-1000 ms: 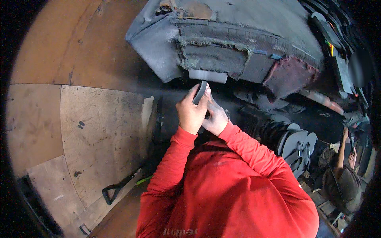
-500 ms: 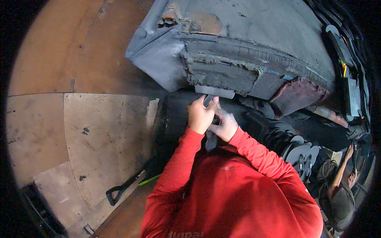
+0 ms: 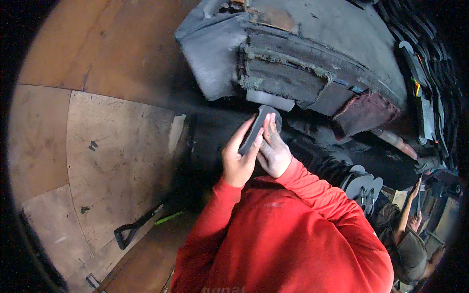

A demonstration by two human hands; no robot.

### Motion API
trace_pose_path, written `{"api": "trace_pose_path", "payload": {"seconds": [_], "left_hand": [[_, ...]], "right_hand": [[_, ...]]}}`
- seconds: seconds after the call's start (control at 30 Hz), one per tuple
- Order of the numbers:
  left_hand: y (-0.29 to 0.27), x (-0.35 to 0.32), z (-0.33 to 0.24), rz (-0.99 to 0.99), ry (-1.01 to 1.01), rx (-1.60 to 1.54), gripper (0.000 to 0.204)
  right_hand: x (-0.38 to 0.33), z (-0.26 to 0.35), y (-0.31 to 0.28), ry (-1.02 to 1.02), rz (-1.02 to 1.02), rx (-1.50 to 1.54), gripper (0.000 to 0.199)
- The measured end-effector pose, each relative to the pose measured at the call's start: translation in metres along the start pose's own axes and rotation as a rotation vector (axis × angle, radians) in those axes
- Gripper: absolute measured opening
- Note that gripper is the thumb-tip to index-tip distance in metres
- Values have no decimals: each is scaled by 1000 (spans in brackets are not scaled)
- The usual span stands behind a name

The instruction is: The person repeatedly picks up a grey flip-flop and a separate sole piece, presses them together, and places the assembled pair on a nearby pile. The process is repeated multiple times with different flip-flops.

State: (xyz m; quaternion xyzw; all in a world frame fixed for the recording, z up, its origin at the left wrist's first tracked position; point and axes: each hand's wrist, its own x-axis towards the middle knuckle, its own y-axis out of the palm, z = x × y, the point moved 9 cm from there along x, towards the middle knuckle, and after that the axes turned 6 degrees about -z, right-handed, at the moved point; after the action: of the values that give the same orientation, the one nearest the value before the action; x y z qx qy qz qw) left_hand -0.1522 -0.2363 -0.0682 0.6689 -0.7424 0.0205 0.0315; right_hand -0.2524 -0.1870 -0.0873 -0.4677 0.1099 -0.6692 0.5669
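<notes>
Between both hands I hold a dark grey flip-flop sole (image 3: 255, 131), its long edge turned up toward me. My left hand (image 3: 238, 155) is closed round its left side and lower end. On the other side, my right hand (image 3: 274, 149) presses its fingers against the sole; pale dust coats its skin. The sole's far end is right by a pale grinding wheel (image 3: 270, 100), which sticks out under a dusty machine cover (image 3: 215, 63). Whether they touch I cannot tell.
Frayed cloth flaps (image 3: 288, 75) and a reddish rag (image 3: 364, 115) hang from the cover. Grey flip-flops (image 3: 362, 188) stand stacked at the right. Wooden boards (image 3: 122, 166) and a black handle (image 3: 128, 234) are at the left. Another person's arm (image 3: 405, 212) is at the far right.
The sole has swung up, showing its long edge, and my fingers have straightened along it. My hands were bunched tighter below the wheel before. The whole view has tilted slightly.
</notes>
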Motion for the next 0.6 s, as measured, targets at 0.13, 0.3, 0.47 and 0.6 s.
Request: {"api": "trace_pose_path", "payload": {"seconds": [0.13,0.3,0.47,0.6], "left_hand": [[0,7,-31,40,241,292,40],[9,31,-20,76,231,494,35],[30,49,47,133,-169,549,40],[32,52,65,66,-148,557,51]], "right_hand": [[-2,1,7,63,-64,174,58],[-8,-11,17,370,41,381,77],[-2,-40,20,531,140,369,66],[-8,-62,26,598,193,338,68]]}}
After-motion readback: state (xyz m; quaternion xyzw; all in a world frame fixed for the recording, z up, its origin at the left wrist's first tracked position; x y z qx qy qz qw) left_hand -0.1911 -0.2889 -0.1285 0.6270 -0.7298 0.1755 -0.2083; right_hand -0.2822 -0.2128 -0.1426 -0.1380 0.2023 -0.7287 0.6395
